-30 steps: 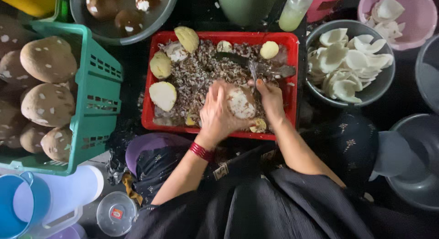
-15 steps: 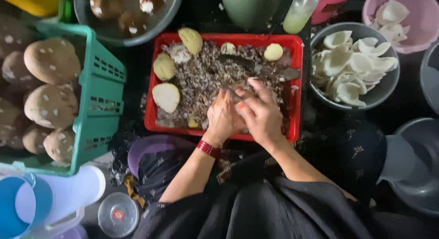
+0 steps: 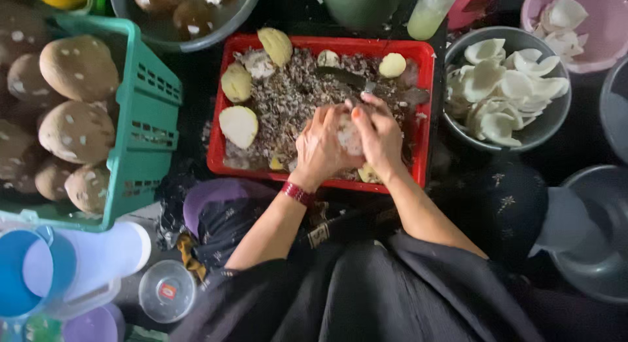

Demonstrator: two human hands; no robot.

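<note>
Dark floor crowded with tubs and bowls, seen from above. At far left, green basket [image 3: 140,136] packed with brown, white-flecked coconuts [image 3: 77,129]. Below it, blue jug [image 3: 39,276] and small clear lid [image 3: 167,291]. Along top edge, grey basin [image 3: 196,38] with more brown pieces in water. At centre, red tray [image 3: 425,113] strewn with brown shavings [image 3: 288,103]; pale peeled chunks [image 3: 239,126] lying along its left and far edges. Near tray's front edge, left hand [image 3: 320,149], red bracelet at wrist, fingers curled and pressed around a white coconut piece [image 3: 348,136]. Right hand [image 3: 381,136] closed against same piece from the other side, thumb tip on top, gripping a dark knife [image 3: 347,77] whose blade points toward tray's far edge. Piece held just above shavings, between both palms. Right of tray, grey bowl [image 3: 458,123] heaped with white shell-like slices [image 3: 507,93]. At top right corner, pink bowl [image 3: 608,51] holding a few more slices. At lower right, empty grey basin [image 3: 589,263].
</note>
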